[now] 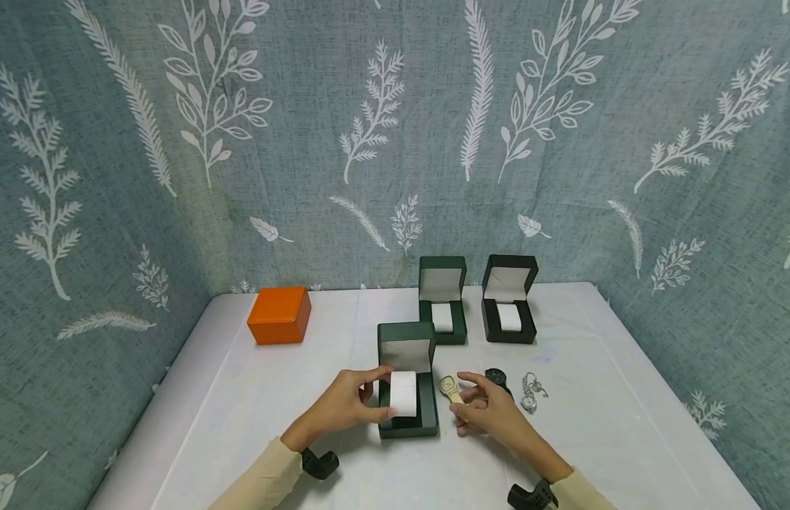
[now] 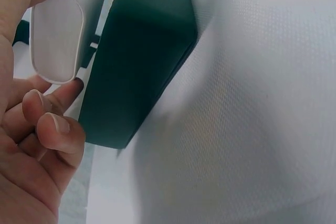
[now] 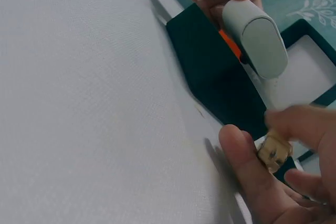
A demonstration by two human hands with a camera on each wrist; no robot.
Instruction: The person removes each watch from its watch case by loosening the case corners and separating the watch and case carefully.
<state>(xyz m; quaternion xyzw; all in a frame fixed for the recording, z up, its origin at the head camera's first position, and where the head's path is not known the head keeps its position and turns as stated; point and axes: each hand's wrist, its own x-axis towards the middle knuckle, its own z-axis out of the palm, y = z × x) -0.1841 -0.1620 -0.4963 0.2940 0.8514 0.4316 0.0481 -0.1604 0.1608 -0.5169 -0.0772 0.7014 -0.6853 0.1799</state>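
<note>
- Left hand [image 1: 343, 401]: thumb and fingers pinch the white cushion [image 1: 404, 394] from its left side; the right wrist view shows it raised above the rim of the front green box [image 1: 423, 429], which is open.
- Right hand [image 1: 497, 414]: thumb and fingers are clamped on the band of the gold watch [image 1: 448, 387]. The fingers hide part of the band, so whether its clasp is fastened cannot be told.
- Governing relation: the watch lies just right of the front green box, apart from the cushion, with the right hand nearer to it.
- Watch axis: in the head view its long axis slants, the dial end pointing left and away from the person, the band running back into the fingertips.
- Cushion axis: its oval ends face left and right; the right-hand end, towards the watch, is unobstructed by fingers.
- Nearby: a black watch [image 1: 496, 377] lies just beyond the right hand; a silver watch [image 1: 528, 402] lies further right on the table [image 1: 624, 425].
</note>
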